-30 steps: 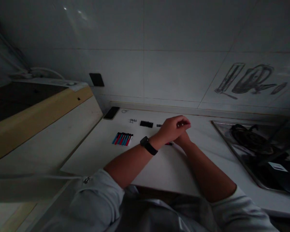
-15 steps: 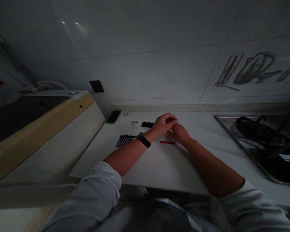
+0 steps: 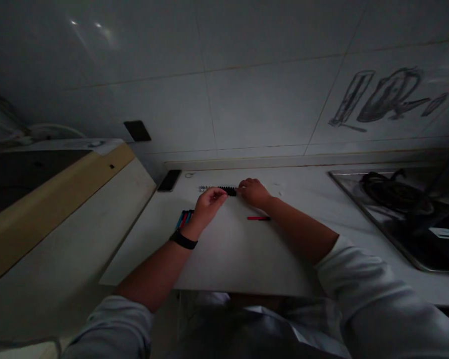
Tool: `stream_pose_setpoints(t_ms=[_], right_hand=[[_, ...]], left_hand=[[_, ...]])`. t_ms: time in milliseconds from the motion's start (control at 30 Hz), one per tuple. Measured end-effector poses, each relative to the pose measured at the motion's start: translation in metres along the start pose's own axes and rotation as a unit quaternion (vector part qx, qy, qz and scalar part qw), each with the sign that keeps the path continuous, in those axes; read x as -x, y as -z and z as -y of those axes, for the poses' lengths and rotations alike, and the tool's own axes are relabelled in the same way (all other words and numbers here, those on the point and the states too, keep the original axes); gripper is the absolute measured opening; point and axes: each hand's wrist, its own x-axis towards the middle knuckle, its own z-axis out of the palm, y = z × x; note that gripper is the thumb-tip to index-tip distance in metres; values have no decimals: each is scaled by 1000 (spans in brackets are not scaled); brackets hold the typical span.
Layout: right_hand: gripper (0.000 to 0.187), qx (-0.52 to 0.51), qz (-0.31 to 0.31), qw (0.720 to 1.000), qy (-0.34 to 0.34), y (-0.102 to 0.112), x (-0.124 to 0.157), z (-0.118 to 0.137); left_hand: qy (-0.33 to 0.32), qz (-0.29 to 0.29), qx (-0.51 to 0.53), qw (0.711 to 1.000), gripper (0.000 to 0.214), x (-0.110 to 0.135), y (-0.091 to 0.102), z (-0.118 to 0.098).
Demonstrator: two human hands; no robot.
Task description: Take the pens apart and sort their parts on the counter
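Note:
My left hand [image 3: 209, 202], with a black band [image 3: 183, 240] on its wrist, hovers at the left end of a row of small black pieces [image 3: 230, 191]. Its thumb and forefinger are pinched together; whatever is between them is too small to make out. At the row's right end, my right hand [image 3: 254, 192] has its fingers curled down against the pieces, their tips partly hidden. A red pen-like stick [image 3: 258, 218] with a black end lies just below my right hand. Several blue and red sticks with black ends [image 3: 183, 218] lie partly behind my left wrist.
Small silvery parts [image 3: 203, 188] lie left of the black row. A phone [image 3: 169, 180] and a small ring [image 3: 189, 175] are at the back left. Tiny pale bits [image 3: 279, 192] lie right of my right hand. A gas stove [image 3: 396, 209] stands at the right.
My hands, close together half a second ago, have parted. The left moved left and down to the front of the black row; the right moved left to its right end. The view shifted slightly.

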Motion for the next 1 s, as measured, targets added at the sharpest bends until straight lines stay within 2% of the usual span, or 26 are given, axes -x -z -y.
stream_pose_setpoints(t_ms=[233, 467, 567, 667, 767, 900, 1000], right_hand=[[29, 3, -35, 999, 21, -8, 2, -6], [23, 33, -35, 989, 136, -10, -9, -11], [25, 25, -37, 987, 155, -5, -9, -9], [24, -28, -59, 990, 125, 5, -2, -3], [23, -124, -111, 984, 60, 18, 13, 6], [21, -256, -184, 949, -25, 37, 35, 19], [20, -319, -204, 923, -60, 42, 48, 26]], left_hand=[[10, 24, 26, 999, 24, 7, 0, 6], [49, 12, 30, 998, 24, 12, 0, 5], [52, 15, 26, 998, 25, 12, 0, 5], [54, 17, 29, 998, 26, 11, -1, 6], [53, 20, 40, 998, 27, 12, -2, 7], [44, 36, 28, 998, 26, 12, -8, 8], [40, 35, 21, 998, 25, 10, -18, 5]])
